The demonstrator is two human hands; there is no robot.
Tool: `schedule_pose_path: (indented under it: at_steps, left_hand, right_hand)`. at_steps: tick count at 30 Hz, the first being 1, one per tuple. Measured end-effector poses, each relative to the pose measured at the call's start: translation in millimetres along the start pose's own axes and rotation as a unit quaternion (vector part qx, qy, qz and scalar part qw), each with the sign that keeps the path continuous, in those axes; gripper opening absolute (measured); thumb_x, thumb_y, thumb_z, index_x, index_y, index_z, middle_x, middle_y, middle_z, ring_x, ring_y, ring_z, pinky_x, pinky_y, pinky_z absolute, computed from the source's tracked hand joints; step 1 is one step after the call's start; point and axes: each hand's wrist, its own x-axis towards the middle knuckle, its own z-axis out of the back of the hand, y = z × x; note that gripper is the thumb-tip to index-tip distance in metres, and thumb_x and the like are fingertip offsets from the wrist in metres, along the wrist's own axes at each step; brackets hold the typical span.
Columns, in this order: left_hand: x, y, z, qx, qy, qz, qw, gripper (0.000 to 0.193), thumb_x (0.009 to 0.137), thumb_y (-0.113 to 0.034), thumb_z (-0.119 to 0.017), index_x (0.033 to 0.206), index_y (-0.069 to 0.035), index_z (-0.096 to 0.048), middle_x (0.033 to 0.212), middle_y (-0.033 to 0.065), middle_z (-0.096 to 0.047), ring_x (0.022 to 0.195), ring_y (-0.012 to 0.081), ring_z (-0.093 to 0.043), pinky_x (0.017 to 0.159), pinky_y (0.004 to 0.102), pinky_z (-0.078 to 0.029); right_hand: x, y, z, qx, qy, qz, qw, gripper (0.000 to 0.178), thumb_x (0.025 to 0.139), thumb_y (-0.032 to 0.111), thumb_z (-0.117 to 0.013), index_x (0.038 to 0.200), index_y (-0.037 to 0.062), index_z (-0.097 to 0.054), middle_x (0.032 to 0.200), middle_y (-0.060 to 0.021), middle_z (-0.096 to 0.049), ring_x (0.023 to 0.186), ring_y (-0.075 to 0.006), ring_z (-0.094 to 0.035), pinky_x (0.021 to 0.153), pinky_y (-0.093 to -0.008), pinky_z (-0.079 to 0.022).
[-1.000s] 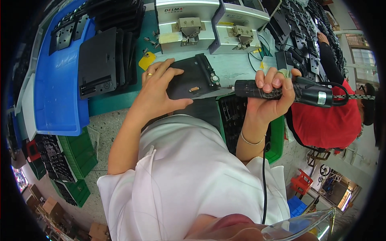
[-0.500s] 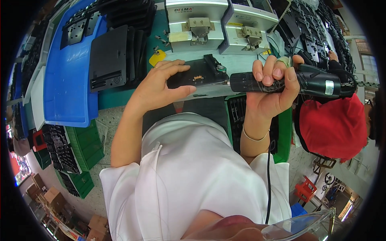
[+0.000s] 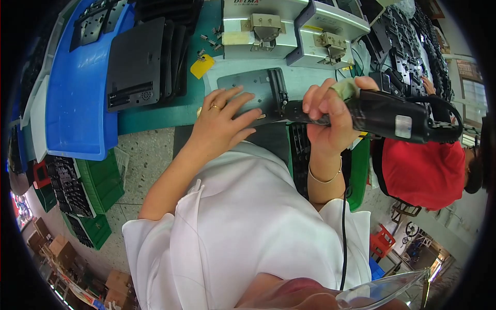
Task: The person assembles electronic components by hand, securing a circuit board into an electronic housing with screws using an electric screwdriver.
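My right hand (image 3: 333,111) is wrapped round a black corded electric screwdriver (image 3: 392,114), with a pale green wrap at a finger. The tool lies nearly level and its front end reaches the right edge of a dark flat panel (image 3: 245,82). Along that edge the panel carries a raised black hinge-like strip (image 3: 277,85). My left hand (image 3: 219,124) rests over the panel's near left part with its fingers spread, a ring on one of them. Its fingers and palm hide that corner. The screwdriver's tip is hard to make out.
Two pale metal screw-feeder machines (image 3: 263,44) stand behind the panel. To the left are upright black panels (image 3: 135,62), a blue tray (image 3: 77,103) and a yellow tag (image 3: 201,66) by small metal parts. A green crate (image 3: 357,173) stands below right; a person in red (image 3: 423,173) sits beyond.
The panel has turned and shifted, and its strip now lies nearer the screwdriver's front end. My left hand has moved right onto the panel. The screwdriver has tilted, its rear end lower.
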Motion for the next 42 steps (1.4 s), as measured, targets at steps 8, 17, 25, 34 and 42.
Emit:
schedule_pose_path:
  at_steps: [8,17,25,34,42]
  left_hand:
    - [-4,8,-11,0.023,-0.051,-0.070,0.996,0.037,0.070,-0.025,-0.079,0.105,-0.026,-0.069,0.121,-0.0006,-0.059,0.123,0.0246,-0.050,0.103,0.0470,-0.035]
    - [-4,9,-12,0.007,-0.064,-0.067,0.996,0.037,0.069,-0.024,-0.079,0.105,-0.026,-0.070,0.118,-0.0011,-0.060,0.122,0.0247,-0.051,0.103,0.0467,-0.035]
    - [-5,11,-13,-0.002,-0.072,-0.070,0.995,0.035,0.068,-0.024,-0.080,0.102,-0.024,-0.069,0.118,-0.0010,-0.060,0.121,0.0247,-0.052,0.102,0.0466,-0.035]
    - [-5,12,-15,0.003,-0.088,-0.072,0.993,0.033,0.068,-0.021,-0.076,0.100,-0.024,-0.068,0.113,-0.0029,-0.061,0.120,0.0214,-0.051,0.102,0.0448,-0.035]
    - [8,2,-3,-0.011,-0.028,0.037,0.999,0.055,0.065,-0.033,-0.082,0.111,-0.014,-0.060,0.142,0.0148,-0.039,0.136,0.0329,-0.032,0.104,0.0475,-0.029]
  right_hand:
    - [-18,-18,-3,-0.007,-0.017,-0.056,0.998,0.046,0.084,-0.005,-0.063,0.121,0.0067,-0.038,0.066,-0.0083,-0.053,0.051,-0.0161,-0.051,0.052,-0.0303,-0.047]
    - [-21,-24,-4,-0.061,-0.001,-0.061,0.996,0.044,0.086,0.000,-0.064,0.121,0.0078,-0.038,0.065,-0.0070,-0.051,0.052,-0.0155,-0.049,0.051,-0.0314,-0.046]
    - [-20,-28,-5,-0.069,0.050,-0.055,0.995,0.038,0.085,0.001,-0.064,0.110,0.0111,-0.037,0.062,-0.0050,-0.045,0.048,-0.0155,-0.045,0.047,-0.0330,-0.044]
    - [-22,-26,-13,-0.322,0.143,-0.009,0.936,0.038,0.081,-0.013,-0.059,0.101,0.0080,-0.035,0.066,-0.0070,-0.048,0.047,-0.0162,-0.048,0.054,-0.0353,-0.051]
    - [-21,-18,-20,-0.118,-0.033,-0.119,0.985,0.045,0.076,-0.005,-0.068,0.113,0.0024,-0.043,0.072,-0.0070,-0.056,0.052,-0.0165,-0.053,0.058,-0.0302,-0.050]
